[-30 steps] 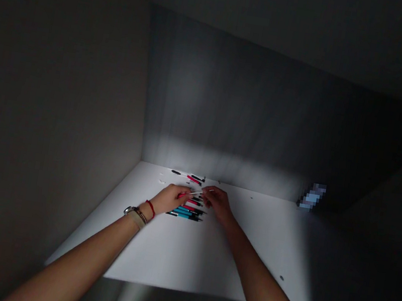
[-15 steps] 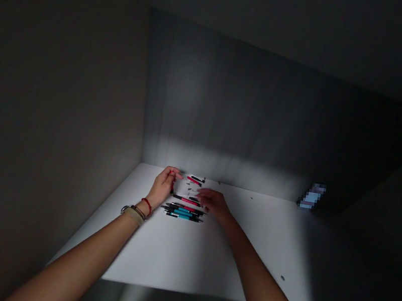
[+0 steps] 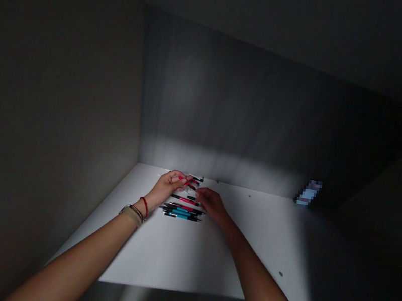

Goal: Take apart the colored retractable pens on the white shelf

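A row of pens, teal, red and black, lies on a white tabletop lit by a narrow light. My left hand reaches over the far end of the row, near the back wall, with its fingers curled round a red pen part. A red string and a watch sit on that wrist. My right hand rests at the right ends of the pens, fingers bent; what it holds, if anything, is too small to make out.
Dark walls close in the table on the left and at the back. A few small loose pen parts lie near the back wall. A small dark speck sits on the right of the tabletop. A blurred patch shows at the back right.
My left hand has moved from the middle of the pens toward the back wall and closed on a red part. My right hand has slid slightly toward me.
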Available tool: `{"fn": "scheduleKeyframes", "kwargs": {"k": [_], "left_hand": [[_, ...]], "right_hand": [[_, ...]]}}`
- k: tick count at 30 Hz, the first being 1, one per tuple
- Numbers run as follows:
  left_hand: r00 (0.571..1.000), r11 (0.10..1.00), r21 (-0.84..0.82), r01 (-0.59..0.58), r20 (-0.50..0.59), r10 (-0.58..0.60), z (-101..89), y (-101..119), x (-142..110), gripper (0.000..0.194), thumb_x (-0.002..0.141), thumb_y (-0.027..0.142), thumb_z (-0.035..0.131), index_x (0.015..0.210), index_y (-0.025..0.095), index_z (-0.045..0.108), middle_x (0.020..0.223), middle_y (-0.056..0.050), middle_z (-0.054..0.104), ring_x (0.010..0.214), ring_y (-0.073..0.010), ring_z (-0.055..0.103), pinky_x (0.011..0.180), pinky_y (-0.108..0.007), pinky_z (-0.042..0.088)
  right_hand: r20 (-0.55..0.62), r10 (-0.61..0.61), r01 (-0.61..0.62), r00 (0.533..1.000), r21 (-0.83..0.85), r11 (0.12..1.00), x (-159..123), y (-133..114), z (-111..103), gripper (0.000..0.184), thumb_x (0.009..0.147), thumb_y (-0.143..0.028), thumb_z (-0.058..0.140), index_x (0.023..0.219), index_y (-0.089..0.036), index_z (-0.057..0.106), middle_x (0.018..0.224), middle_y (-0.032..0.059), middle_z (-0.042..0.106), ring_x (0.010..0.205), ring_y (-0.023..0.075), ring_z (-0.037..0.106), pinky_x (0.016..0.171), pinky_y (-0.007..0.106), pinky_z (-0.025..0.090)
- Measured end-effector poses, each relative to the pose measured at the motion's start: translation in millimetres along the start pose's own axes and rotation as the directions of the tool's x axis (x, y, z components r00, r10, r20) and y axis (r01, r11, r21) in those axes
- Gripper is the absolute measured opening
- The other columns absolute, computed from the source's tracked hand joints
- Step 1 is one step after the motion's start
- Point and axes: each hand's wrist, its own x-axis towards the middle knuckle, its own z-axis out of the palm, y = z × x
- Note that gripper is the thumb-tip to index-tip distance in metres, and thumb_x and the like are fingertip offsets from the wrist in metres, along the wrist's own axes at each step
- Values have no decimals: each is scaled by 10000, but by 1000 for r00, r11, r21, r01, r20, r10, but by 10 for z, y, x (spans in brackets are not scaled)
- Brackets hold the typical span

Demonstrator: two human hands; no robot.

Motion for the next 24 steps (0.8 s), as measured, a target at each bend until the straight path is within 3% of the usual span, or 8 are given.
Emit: {"fn": "scheduleKeyframes", "kwargs": {"k": [4, 8, 12, 24], "left_hand": [[998, 985, -165, 56, 31, -51, 61, -30, -34, 320, 701, 304, 830, 901, 142, 640, 1107, -109, 727, 989, -202, 693, 974, -386, 516], [995, 969, -226, 100, 37, -94, 77, -28, -52, 313, 685, 254, 847, 903, 130, 660, 1103, -109, 729, 930, -192, 713, 1037, -425, 491], [991, 973, -196, 119, 80, -105, 84, -46, -65, 322, 702, 260, 836, 938, 125, 663, 1137, -127, 715, 923, -200, 721, 1022, -413, 507], [988, 990, -94, 107, 125, -95, 67, -85, -84, 335, 710, 332, 817, 910, 148, 621, 1133, -112, 714, 906, -201, 720, 960, -410, 534]], "right_hand": [[7, 32, -32, 999, 90, 995, -6, -37, 3, 475, 827, -634, 561, 845, -166, 641, 726, 32, 677, 450, 88, 492, 400, 199, 350], [-28, 126, -118, 992, 215, 970, 3, -38, -9, 543, 787, -707, 554, 810, -167, 599, 710, 28, 657, 445, 89, 519, 357, 184, 327], [-8, 208, -195, 978, 310, 931, 19, -28, 13, 571, 784, -726, 540, 805, -158, 590, 678, 32, 646, 418, 90, 515, 336, 184, 313], [96, 237, -255, 967, 394, 883, 14, -45, 23, 541, 782, -679, 573, 668, -151, 579, 530, 7, 576, 390, 86, 452, 358, 200, 243]]}}
